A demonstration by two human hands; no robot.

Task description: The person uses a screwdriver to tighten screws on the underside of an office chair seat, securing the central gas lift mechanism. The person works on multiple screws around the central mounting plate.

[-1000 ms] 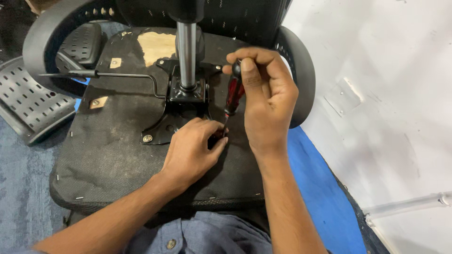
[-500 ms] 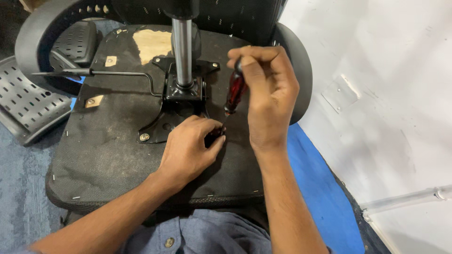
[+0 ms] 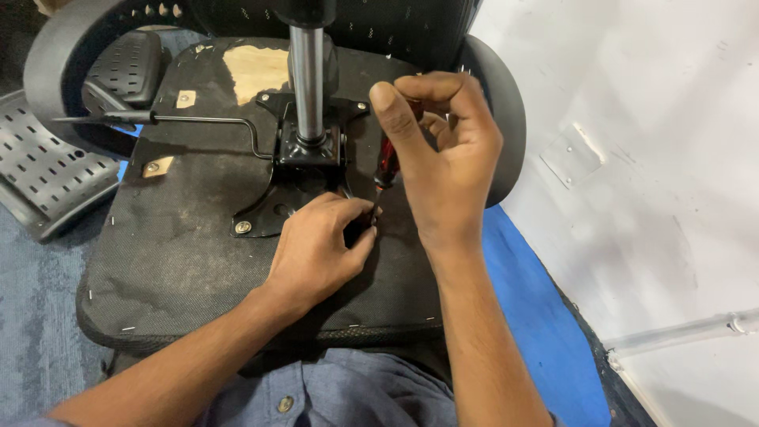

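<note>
Evidently a screw is being driven into the upturned chair seat (image 3: 198, 237): the right hand (image 3: 447, 162) has its fingers clenched around a red-handled screwdriver (image 3: 387, 162), upright, tip down just right of the black mounting plate (image 3: 273, 209). Left hand (image 3: 316, 245) pinches at the tip. Turning calls for steady downward pressure.

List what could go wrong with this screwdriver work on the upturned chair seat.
1. The left hand has its fingertips right at the tip of the red-handled screwdriver; a slip could jab them.
2. The right hand holds the handle only with its fingertips, so the tool could tilt off the screw.
3. The seat appears to rest against the person's lap, so it may shift under pressure.
</note>
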